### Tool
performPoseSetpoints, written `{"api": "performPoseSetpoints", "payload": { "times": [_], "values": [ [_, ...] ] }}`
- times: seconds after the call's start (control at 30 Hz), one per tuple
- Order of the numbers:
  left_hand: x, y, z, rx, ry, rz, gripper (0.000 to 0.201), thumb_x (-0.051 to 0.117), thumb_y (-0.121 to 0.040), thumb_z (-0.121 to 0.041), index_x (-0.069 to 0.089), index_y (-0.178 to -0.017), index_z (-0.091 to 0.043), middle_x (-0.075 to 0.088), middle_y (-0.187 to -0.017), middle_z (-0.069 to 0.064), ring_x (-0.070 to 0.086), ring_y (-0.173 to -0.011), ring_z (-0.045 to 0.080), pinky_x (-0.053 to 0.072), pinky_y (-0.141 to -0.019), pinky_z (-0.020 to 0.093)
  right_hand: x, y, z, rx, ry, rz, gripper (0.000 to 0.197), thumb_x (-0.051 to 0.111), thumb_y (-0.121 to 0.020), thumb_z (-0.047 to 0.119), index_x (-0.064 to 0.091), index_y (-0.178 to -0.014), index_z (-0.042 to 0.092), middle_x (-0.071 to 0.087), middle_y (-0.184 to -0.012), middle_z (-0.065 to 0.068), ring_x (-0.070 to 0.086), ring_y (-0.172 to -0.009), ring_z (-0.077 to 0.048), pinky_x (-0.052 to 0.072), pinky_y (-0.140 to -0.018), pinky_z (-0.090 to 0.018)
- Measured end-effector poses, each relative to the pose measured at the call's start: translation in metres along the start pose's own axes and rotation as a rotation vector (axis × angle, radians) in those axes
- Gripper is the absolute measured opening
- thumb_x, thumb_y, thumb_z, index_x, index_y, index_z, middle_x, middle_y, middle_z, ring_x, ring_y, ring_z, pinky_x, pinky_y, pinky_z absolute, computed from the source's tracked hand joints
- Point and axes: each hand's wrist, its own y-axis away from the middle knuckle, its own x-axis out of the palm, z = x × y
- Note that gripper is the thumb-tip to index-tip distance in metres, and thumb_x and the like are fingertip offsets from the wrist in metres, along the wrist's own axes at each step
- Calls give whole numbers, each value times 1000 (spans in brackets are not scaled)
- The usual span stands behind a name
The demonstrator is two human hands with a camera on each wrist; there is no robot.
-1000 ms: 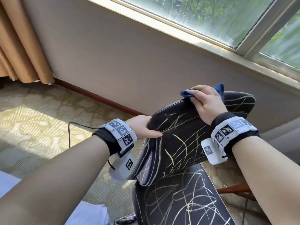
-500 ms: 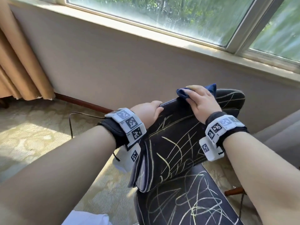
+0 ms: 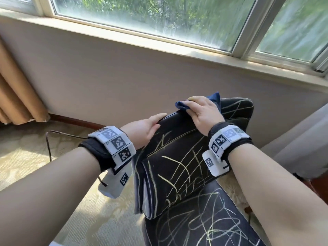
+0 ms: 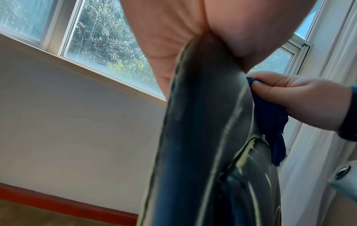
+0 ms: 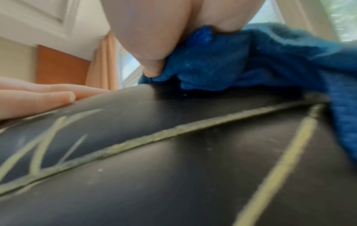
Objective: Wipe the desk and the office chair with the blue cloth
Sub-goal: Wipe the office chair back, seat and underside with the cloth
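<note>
The office chair is black with yellow scribbles; its backrest [image 3: 184,157] tilts in front of me above the seat [image 3: 204,221]. My left hand [image 3: 147,128] clasps the backrest's upper left edge [image 4: 203,137], thumb on the front and fingers [image 5: 48,97] laid over the top. My right hand [image 3: 200,112] holds the bunched blue cloth [image 3: 215,98] and presses it on the top of the backrest [image 5: 173,168]. From the left wrist view, the right hand [image 4: 299,97] pinches the cloth [image 4: 270,122], part of which hangs down. The cloth [image 5: 231,64] fills the right wrist view's top. No desk is in view.
A beige wall [image 3: 124,82] and a window sill [image 3: 159,45] stand just behind the chair. A tan curtain [image 3: 16,96] hangs at the left. A black cable [image 3: 49,144] runs over the patterned carpet [image 3: 26,166]. Grey upholstery [image 3: 298,144] sits at the right.
My left hand has slid up the backrest's left edge to its top corner. The right hand stays at the top with the cloth. My view has tilted up toward the window.
</note>
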Motion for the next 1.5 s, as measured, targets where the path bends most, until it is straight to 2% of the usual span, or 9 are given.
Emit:
{"api": "performPoseSetpoints", "payload": {
  "times": [0.27, 0.37, 0.57, 0.77, 0.93, 1.07, 1.2, 1.37, 1.5],
  "values": [
    [-20, -27, -31, -50, -236, 99, 52, 34, -100, -22, 13, -147, -24, 40, -144, 5, 49, -121, 28, 39, -101, 40, -5, -6, -31, 268, -42, -13, 30, 45, -97, 23, 60, -122, 20, 55, -122, -4, 41, -124, -24, 23, -106, -29],
    [-7, -42, -56, -24, -336, 111, 68, 36, -100, -30, -9, -149, -17, 13, -156, 2, 31, -136, 26, 30, -108, 38, -6, 1, -21, 172, -109, -64, 38, 41, -91, 26, 62, -120, 16, 57, -120, -9, 46, -120, -28, 25, -105, -30],
    [21, -50, -59, -82, -536, 10, 74, 39, -98, -25, -16, -147, -19, 0, -155, -5, 23, -136, 22, 32, -103, 35, -11, 18, -50, 58, -12, 55, 47, 40, -92, 30, 45, -138, 23, 43, -141, -9, 31, -135, -32, 19, -112, -39],
    [23, -52, -67, -126, -526, -40, 70, 37, -98, -25, -12, -148, -25, 4, -155, -8, 24, -135, 21, 32, -104, 33, -22, 10, -94, 367, -73, 178, 42, 35, -100, 29, 34, -142, 28, 24, -152, -3, 10, -142, -24, 5, -117, -37],
    [22, -54, -65, -166, -502, -46, 74, 41, -97, -23, -11, -148, -28, 7, -154, -9, 23, -136, 19, 33, -107, 34, -13, -1, -59, 107, -107, 71, 35, 39, -99, 18, 52, -132, 21, 44, -140, -5, 20, -139, -30, 8, -114, -40],
    [23, -61, -60, -125, -497, -64, 73, 41, -97, -24, -10, -148, -28, 10, -154, -7, 23, -137, 17, 32, -107, 34, -8, -4, -47, -103, -118, -8, 35, 44, -92, 20, 62, -121, 12, 60, -121, -11, 48, -120, -33, 30, -105, -41],
    [22, -67, -56, -82, -450, -71, 70, 41, -97, -23, -6, -148, -29, 12, -154, -8, 25, -137, 17, 31, -107, 32, -18, -5, -90, 146, -89, 7, 31, 45, -96, 20, 59, -123, 14, 59, -121, -7, 46, -120, -27, 26, -104, -30],
    [22, -75, -65, -81, -432, -49, 75, 47, -92, -17, 0, -149, -29, 19, -152, -7, 28, -135, 18, 26, -108, 31, -39, -6, -154, 492, -29, 72, 25, 37, -95, 17, 60, -93, 8, 63, -96, -17, 56, -95, -37, 41, -89, -43],
    [21, -94, -87, -152, -478, -56, 65, 53, -88, -17, 18, -144, -17, 31, -144, 4, 26, -137, 22, 3, -116, 41, -32, -15, -146, 444, 81, 80, 29, 37, -96, 18, 63, -106, 9, 63, -106, -17, 55, -103, -36, 41, -90, -40]
  ]
}}
